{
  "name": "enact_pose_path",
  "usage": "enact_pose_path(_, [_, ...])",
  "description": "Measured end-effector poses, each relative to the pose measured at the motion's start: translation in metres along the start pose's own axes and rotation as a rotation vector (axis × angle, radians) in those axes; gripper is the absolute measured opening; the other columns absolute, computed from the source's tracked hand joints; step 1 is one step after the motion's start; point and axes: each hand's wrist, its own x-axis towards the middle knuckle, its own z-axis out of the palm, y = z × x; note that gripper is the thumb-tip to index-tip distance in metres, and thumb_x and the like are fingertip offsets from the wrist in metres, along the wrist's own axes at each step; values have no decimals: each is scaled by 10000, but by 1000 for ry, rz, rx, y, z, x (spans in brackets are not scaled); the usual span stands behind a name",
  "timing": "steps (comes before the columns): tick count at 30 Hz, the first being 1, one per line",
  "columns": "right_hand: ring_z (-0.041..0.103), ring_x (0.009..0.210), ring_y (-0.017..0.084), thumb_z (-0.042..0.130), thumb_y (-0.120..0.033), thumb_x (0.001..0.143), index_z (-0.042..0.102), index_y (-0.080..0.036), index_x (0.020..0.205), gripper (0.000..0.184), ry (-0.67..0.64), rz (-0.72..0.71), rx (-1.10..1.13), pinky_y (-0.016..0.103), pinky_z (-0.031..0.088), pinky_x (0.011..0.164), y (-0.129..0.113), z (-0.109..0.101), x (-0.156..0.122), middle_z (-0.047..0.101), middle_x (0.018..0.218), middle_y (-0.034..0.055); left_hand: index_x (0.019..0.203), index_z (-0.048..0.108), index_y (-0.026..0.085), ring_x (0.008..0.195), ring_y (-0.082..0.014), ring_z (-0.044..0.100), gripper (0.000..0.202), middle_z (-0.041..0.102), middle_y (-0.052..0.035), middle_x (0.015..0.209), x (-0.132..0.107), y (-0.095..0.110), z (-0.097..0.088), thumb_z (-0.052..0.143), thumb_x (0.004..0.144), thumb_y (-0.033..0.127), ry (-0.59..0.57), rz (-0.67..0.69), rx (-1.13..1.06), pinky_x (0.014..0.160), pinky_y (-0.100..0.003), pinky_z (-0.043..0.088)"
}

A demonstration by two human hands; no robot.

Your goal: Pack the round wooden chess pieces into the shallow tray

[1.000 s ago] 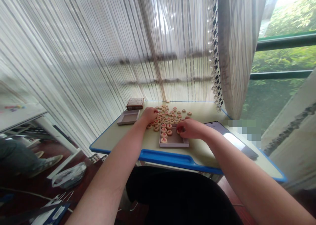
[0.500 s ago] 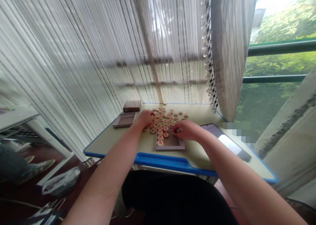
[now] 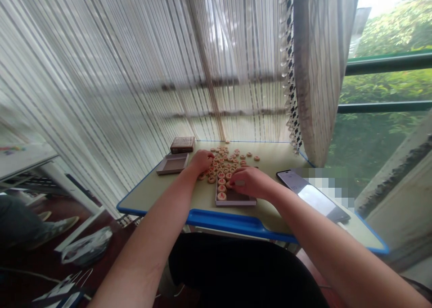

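Round wooden Chinese chess pieces (image 3: 222,166) lie in a loose heap on the table. In front of the heap is a shallow open box (image 3: 241,201), with several red-marked pieces (image 3: 222,188) lined up along its left side. Above the box, my right hand (image 3: 248,181) has its fingers closed at a Chinese chess piece (image 3: 228,186) in the second column. My left hand (image 3: 202,160) rests at the left edge of the heap with curled fingers; whatever lies under the fingertips is hidden.
A second shallow tray or lid (image 3: 173,164) lies on the left, with a brown box (image 3: 182,144) behind it. A phone (image 3: 312,195) rests on the right of the blue-edged table (image 3: 145,191). String curtains (image 3: 141,74) hang behind. Someone's shoe (image 3: 60,227) shows at lower left.
My right hand has moved left across the box, from its right side to the second column of pieces. My left hand stays at the heap. The whole view has shifted slightly.
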Motion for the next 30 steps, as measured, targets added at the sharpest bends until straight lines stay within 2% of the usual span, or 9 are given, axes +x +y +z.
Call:
enact_pose_path(4, [554, 841, 170, 572, -231, 733, 698, -225, 842, 167, 3, 70, -1, 260, 418, 707, -2, 2, 0, 630, 919, 49, 908, 693, 212, 955, -181, 581, 305, 677, -39, 955, -1, 2, -3, 439, 738, 215, -11, 0, -4, 906, -272, 410])
enact_pose_path(13, [524, 906, 198, 564, -240, 744, 676, -212, 864, 166, -2, 114, -30, 301, 402, 770, -3, 3, 3, 606, 914, 67, 909, 692, 202, 918, -182, 592, 316, 677, -51, 946, 0, -1, 1, 430, 733, 212, -12, 26, -27, 862, -270, 435])
enact_pose_path(22, [540, 850, 174, 554, -288, 777, 683, -209, 827, 158, 19, 76, -22, 273, 394, 733, 1, 8, 2, 611, 851, 55, 897, 693, 202, 913, -177, 592, 308, 678, -46, 937, 0, -1, 0, 436, 727, 206, -20, 38, -18, 860, -265, 430])
enact_pose_path(26, [539, 856, 177, 554, -330, 778, 674, -201, 871, 199, 45, 70, -30, 281, 394, 753, 1, 7, 2, 613, 859, 63, 900, 695, 205, 916, -182, 591, 309, 678, -46, 933, 0, -1, -1, 440, 726, 200, -27, 42, -13, 865, -273, 429])
enact_pose_path(30, [517, 928, 200, 524, -322, 782, 650, -217, 956, 239, 73, 196, -101, 298, 387, 785, 5, 3, 2, 607, 956, 71, 895, 697, 203, 936, -183, 583, 301, 675, -46, 935, -2, 4, -5, 450, 724, 187, -44, 40, -18, 898, -279, 413])
